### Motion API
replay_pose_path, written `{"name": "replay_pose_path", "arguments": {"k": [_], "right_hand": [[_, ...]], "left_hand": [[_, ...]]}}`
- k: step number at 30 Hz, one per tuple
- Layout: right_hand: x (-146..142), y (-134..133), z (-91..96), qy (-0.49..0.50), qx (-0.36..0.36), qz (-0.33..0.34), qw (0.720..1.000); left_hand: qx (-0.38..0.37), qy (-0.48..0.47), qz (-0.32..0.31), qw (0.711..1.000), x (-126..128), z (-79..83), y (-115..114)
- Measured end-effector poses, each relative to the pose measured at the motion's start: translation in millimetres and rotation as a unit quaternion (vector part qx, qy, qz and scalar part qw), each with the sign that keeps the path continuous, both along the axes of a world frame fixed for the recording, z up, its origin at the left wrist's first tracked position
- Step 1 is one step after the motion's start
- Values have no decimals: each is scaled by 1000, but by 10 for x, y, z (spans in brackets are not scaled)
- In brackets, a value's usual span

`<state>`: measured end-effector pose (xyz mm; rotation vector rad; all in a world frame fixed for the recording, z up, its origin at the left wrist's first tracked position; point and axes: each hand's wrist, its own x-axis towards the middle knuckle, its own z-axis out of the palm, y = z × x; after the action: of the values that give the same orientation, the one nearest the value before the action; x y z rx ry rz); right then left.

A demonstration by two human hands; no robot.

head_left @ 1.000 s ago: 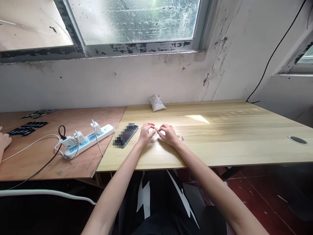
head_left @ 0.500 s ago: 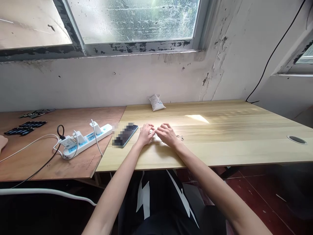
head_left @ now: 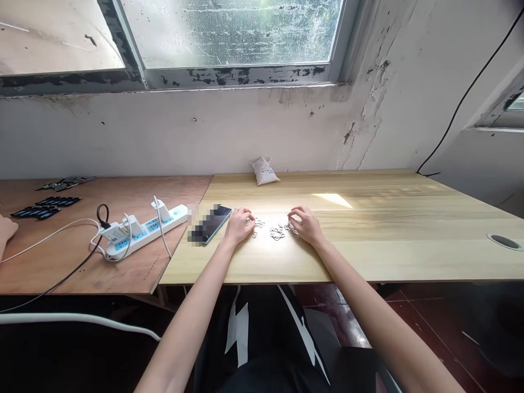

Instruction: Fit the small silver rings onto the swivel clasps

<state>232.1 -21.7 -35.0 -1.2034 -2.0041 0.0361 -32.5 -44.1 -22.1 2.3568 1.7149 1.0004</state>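
My left hand (head_left: 240, 225) rests on the light wooden table, thumb and fingers curled into a pinch; what sits between the fingertips is too small to make out. Just right of it lie several small metal rings (head_left: 259, 223), with a single ring (head_left: 254, 234) nearer the front edge. A small heap of silvery metal clasps (head_left: 277, 233) lies between the hands. My right hand (head_left: 306, 225) is at more clasps (head_left: 291, 230), its thumb and index finger bent together beside them. Whether a clasp is in that grip is hidden.
Left of my left hand lies a phone (head_left: 213, 225), partly blurred. A white power strip (head_left: 151, 233) with plugs and cables crosses the reddish board (head_left: 123, 284). A small white packet (head_left: 265, 171) stands by the wall. Another person's hand (head_left: 5, 226) shows at the far left.
My hands were together over the small metal parts; now they are apart. The right hand has moved right to the clasps, the left slightly left, uncovering the heap between them.
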Motion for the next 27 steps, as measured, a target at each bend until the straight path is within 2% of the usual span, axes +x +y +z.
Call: {"name": "replay_pose_path", "arguments": {"k": [4, 7, 12, 17, 21, 27], "right_hand": [[66, -115, -25, -20, -57, 33, 998], [28, -239, -28, -46, -103, 47, 993], [-187, -384, -16, -135, -140, 48, 980], [-480, -397, 12, -163, -146, 53, 974], [-684, -381, 39, -160, -149, 7, 976], [-802, -337, 36, -156, -152, -4, 976]], "left_hand": [[-8, 2, -6, 1000, 12, -44, -113], [-60, 48, -36, 996, 67, -81, -160], [-128, 83, -36, 988, 183, -111, 20], [-118, 82, -48, 989, 222, -131, 230], [-105, 68, -39, 991, 229, -145, 306], [-84, 37, -56, 994, 212, -155, 357]]}}
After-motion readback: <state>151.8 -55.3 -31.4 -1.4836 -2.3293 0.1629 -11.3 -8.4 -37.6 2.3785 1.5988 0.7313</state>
